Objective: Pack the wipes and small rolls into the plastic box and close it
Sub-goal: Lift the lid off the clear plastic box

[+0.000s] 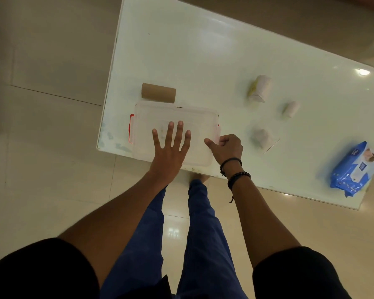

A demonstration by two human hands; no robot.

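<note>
Left hand (pixel 168 152) flat, fingers (pixel 179 134) spread on plastic box (pixel 194 119) lid; right hand (pixel 227 147) fingers curled at its right clasp, grip unclear; wipes (pixel 354 169) lower right.

A: Where is the plastic box (pixel 175 134)?
B: At the near-left corner of the white table (pixel 181 50), lid on, with a red latch (pixel 131 128) at its 9 o'clock end.
A: And the hands?
B: The left hand (pixel 168 152) lies flat on the lid, fingers spread. The right hand (pixel 227 147) is curled at the box's 3 o'clock edge, thumb on the lid.
A: What else is out?
B: A brown cardboard tube (pixel 158 93) just beside the box at 12 o'clock. Three small pale rolls (pixel 260 89) (pixel 291 109) (pixel 262 138) stand apart towards 2 and 3 o'clock. The blue wipes pack (pixel 354 169) lies well apart, near the table's right end.
</note>
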